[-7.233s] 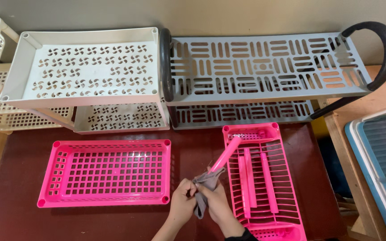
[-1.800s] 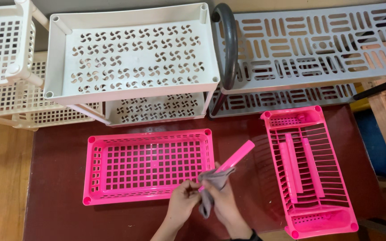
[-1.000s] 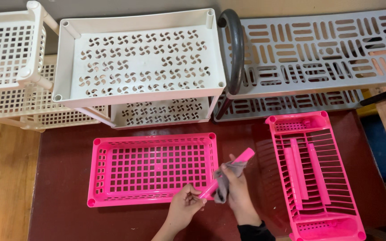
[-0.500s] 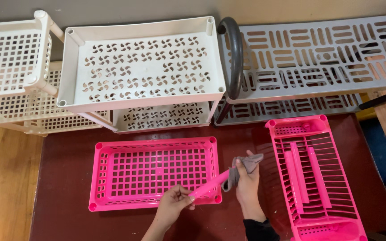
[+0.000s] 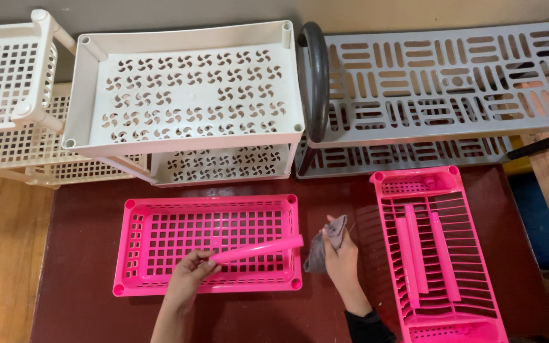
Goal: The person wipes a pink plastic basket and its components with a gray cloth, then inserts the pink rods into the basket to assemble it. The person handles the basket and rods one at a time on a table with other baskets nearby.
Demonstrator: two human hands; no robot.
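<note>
My left hand (image 5: 189,279) grips a pink tube (image 5: 258,249) over the pink tray (image 5: 208,244); my right hand (image 5: 341,260), at three o'clock, clutches a grey cloth (image 5: 325,244). Wiping looks finished; laying the tube down seems next.

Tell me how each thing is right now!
Pink rod: held by left hand, over pink grid tray.
Grey cloth: bunched in right hand.
Pink slatted rack: flat, rods inside.
White shelf unit: lying flat.
Grey shelf unit: lying flat.
</note>
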